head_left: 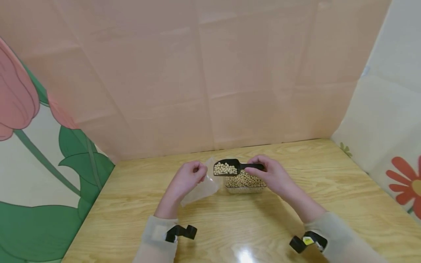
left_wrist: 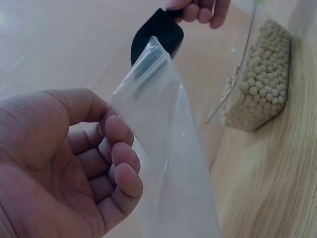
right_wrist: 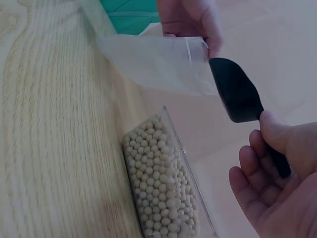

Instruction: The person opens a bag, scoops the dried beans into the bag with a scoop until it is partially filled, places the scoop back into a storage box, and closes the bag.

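My left hand (head_left: 191, 176) pinches the top edge of a clear zip bag (left_wrist: 168, 129), which hangs down with its mouth facing the scoop. My right hand (head_left: 270, 173) grips the handle of a black scoop (head_left: 232, 163). Pale round soybeans (head_left: 225, 168) fill the scoop's bowl, held level in the head view. The scoop's tip is right by the bag's mouth. Below the scoop stands a clear plastic box (right_wrist: 166, 119) full of the same soybeans, partly covered by the scoop and right hand in the head view.
The wood-grain table (head_left: 131, 215) carries the box. A pink sheet (head_left: 204, 80) rises behind the table's back edge. Flower-printed panels flank it, with a pink tulip (head_left: 16, 91) on the left and a red flower (head_left: 406, 179) on the right.
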Available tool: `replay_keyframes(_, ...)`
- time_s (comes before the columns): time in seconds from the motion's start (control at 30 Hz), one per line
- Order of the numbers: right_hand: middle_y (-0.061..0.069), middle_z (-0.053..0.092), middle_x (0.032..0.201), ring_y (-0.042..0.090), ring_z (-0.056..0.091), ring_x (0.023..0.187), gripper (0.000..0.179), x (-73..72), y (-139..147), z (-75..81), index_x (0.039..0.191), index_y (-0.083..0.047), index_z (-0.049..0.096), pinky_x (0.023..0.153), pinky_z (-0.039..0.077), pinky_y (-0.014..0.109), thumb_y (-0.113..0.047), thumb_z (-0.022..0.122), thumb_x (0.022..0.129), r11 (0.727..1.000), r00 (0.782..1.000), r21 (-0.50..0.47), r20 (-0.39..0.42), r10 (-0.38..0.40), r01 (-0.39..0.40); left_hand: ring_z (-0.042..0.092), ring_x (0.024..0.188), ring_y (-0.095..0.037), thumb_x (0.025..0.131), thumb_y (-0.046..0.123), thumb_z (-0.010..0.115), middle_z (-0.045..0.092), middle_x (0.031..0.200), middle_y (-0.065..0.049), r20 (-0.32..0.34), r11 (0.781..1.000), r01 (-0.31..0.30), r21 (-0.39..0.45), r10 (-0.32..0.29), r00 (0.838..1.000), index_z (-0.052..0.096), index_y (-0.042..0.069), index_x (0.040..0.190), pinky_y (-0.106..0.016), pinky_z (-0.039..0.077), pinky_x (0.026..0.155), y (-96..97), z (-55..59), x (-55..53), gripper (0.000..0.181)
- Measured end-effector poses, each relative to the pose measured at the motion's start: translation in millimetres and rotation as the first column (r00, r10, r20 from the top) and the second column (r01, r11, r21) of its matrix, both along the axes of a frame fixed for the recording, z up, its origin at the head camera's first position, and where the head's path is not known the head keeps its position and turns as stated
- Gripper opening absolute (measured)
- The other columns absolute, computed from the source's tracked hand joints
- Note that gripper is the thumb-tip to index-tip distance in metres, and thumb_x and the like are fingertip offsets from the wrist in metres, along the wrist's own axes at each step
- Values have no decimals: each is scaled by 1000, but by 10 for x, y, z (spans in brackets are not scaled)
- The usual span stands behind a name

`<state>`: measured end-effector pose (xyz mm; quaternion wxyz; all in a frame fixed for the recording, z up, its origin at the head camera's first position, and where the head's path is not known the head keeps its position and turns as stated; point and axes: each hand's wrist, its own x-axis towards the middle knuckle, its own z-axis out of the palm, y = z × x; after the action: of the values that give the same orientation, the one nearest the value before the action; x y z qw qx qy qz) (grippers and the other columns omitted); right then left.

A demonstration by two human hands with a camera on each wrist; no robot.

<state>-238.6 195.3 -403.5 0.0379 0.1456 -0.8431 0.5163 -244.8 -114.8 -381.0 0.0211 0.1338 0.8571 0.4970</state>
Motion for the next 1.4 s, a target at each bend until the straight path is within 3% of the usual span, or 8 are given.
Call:
replay_keyframes(0.27,7,73,110,23,59,86,17,-60,-128,0,113,-10,75,72,50,34,-23,82,102,998,999,54,-41,17,-15,42,63,-18,108,13,57,55,74,-2,19,1000,-1,26,1,1000,60,9,79,-32,37,61,-17,24,1,29)
replay_keyframes(0.57,8,74,111,22,63,87,24,-79,-224,44,115,-13,76,74,53,37,-31,83,101,994,999,113,-43,-1,6,39,59,-16,106,13,59,54,71,0,18,999,-9,35,8,1000,60,8,78,-30,33,56,-31,10,-20,28)
replay_keyframes(1.03,9,77,117,22,70,93,25,-69,-333,52,114,-13,79,76,59,34,-29,88,97,998,999,56,-38,-15,17,40,60,-15,106,11,59,54,71,0,10,999,-10,31,9,1000,62,8,80,-30,34,57,-44,8,-20,26)
replay_keyframes(1.4,2,78,114,21,71,98,19,-22,-410,27,109,-18,80,81,58,40,-23,91,94,998,994,54,-105,-33,39,39,59,-16,109,14,60,55,71,-1,-5,1000,-15,3,15,1000,62,9,80,-31,34,57,-51,19,-15,29)
